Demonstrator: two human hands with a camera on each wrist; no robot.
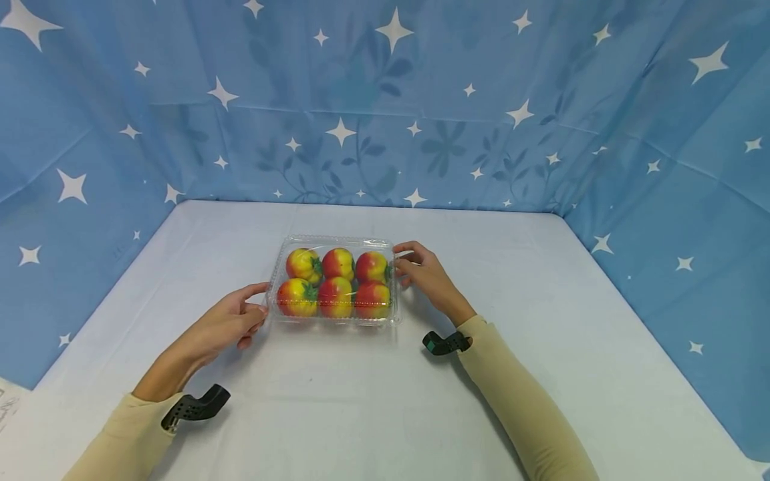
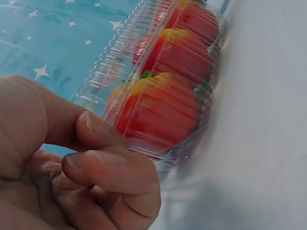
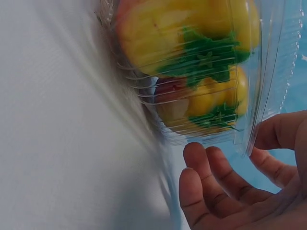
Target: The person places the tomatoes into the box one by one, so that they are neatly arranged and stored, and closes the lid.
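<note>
A clear plastic clamshell box (image 1: 337,322) lies on the white table, with several red-and-yellow fruits (image 1: 335,297) in two rows inside. Green leafy caps (image 3: 206,57) show on some fruits in the right wrist view. At the box's left end, my left hand (image 1: 231,314) pinches the rim between thumb and forefinger, its other fingers curled below. My right hand (image 1: 424,270) holds the rim at the opposite end with thumb and a finger. Its remaining fingers (image 3: 192,184) spread loosely beside the box wall. The lid (image 2: 103,86) lies over the fruits.
A white cloth (image 1: 361,401) covers the table. Blue curtains (image 1: 385,87) with white stars hang along the back and both sides. A black wrist mount (image 1: 195,405) sits on the left forearm, and another black mount (image 1: 445,343) on the right.
</note>
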